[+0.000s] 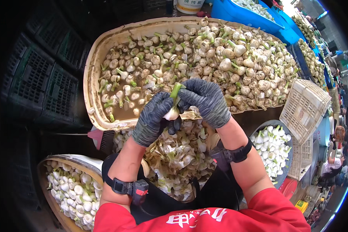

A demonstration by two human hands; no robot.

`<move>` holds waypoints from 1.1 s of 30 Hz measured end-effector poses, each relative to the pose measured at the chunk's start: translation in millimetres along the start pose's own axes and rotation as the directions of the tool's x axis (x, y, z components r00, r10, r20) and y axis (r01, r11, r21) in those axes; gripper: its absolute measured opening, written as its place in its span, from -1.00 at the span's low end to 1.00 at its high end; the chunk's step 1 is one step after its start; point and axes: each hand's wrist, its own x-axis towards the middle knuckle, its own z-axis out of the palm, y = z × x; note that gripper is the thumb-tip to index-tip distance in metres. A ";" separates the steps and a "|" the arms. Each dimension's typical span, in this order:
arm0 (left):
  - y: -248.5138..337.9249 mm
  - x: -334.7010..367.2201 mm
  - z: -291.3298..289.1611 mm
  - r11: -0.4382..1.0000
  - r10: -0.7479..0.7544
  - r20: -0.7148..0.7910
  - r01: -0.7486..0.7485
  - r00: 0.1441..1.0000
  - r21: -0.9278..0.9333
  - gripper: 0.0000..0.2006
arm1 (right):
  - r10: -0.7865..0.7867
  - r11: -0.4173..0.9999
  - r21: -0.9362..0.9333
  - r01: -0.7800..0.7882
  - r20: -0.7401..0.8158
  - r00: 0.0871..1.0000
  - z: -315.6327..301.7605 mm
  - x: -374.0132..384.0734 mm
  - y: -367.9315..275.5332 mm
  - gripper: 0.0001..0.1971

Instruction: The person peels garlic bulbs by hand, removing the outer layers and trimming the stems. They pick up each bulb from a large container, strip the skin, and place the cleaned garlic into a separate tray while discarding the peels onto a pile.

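Over at lower left there's a tub [74, 161] of white garlic [75, 193], then the left hand [154, 118], fingers curled snugly round a bulb [171, 114] above some peelings [178, 158], the right hand's [207, 101] fingers pinched on its green stem [176, 91], and a bowl [285, 170] further right.

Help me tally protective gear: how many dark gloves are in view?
2: one on the left hand, holding a garlic bulb; one on the right hand, at its green stem. More may be hidden among background people.
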 end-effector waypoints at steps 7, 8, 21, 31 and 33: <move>-14.1 16.7 -7.4 0.285 0.688 -0.012 -0.255 0.725 0.924 -0.74 | 0.194 0.975 0.110 -0.194 0.010 0.981 4.9 1.4 15.1 -0.84; -12.6 16.4 -9.3 0.041 0.726 0.157 -0.271 0.669 0.962 -0.73 | 0.229 0.968 0.110 -0.227 -0.007 0.973 7.6 1.0 15.5 -0.84; 12.2 -4.1 -31.4 0.890 0.445 -0.591 -0.264 0.673 0.371 -0.83 | 0.292 0.906 -0.384 -0.180 0.256 0.922 27.7 -17.5 20.2 -0.55; 7.8 -8.7 -22.7 0.941 0.325 -0.563 -0.319 0.760 0.114 -0.88 | 0.149 0.898 0.372 -0.233 0.241 0.959 30.9 -6.2 21.3 -0.47; 9.3 -8.3 -34.4 0.873 0.428 -0.600 -0.481 0.676 0.081 -0.91 | 0.118 0.875 0.431 -0.222 0.255 0.960 30.3 -10.0 11.9 -0.47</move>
